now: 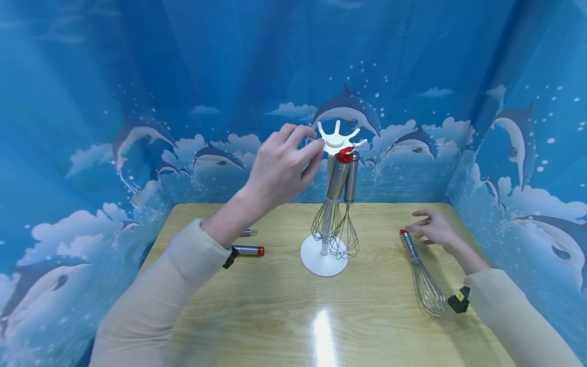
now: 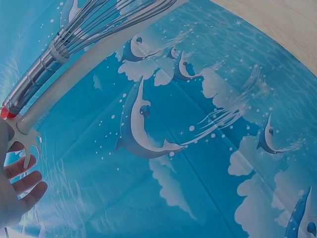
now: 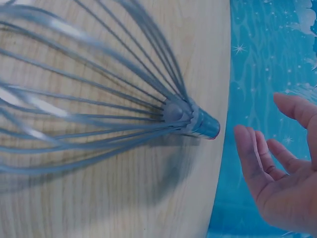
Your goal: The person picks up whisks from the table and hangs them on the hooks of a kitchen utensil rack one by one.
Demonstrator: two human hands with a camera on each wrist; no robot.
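A white stand (image 1: 324, 265) with a round base and a crown of hook arms stands on the table. On its right side hang a red-tipped whisk (image 1: 338, 181) and a slimmer whisk (image 1: 351, 183), heads down. At the crown, my left hand (image 1: 286, 165) pinches a hook arm between thumb and forefinger, the other fingers loose, as the left wrist view shows. At the right lies a large whisk (image 1: 428, 288), its red handle end pointing away from me. My right hand (image 1: 433, 228) hovers by that end, fingers loosely spread and holding nothing.
A red-ended metal handle (image 1: 249, 250) and a smaller metal piece (image 1: 249, 232) lie at the left, partly hidden by my left arm. Behind the wooden table (image 1: 367, 316) and along its sides hangs a blue dolphin-print curtain (image 1: 257, 76).
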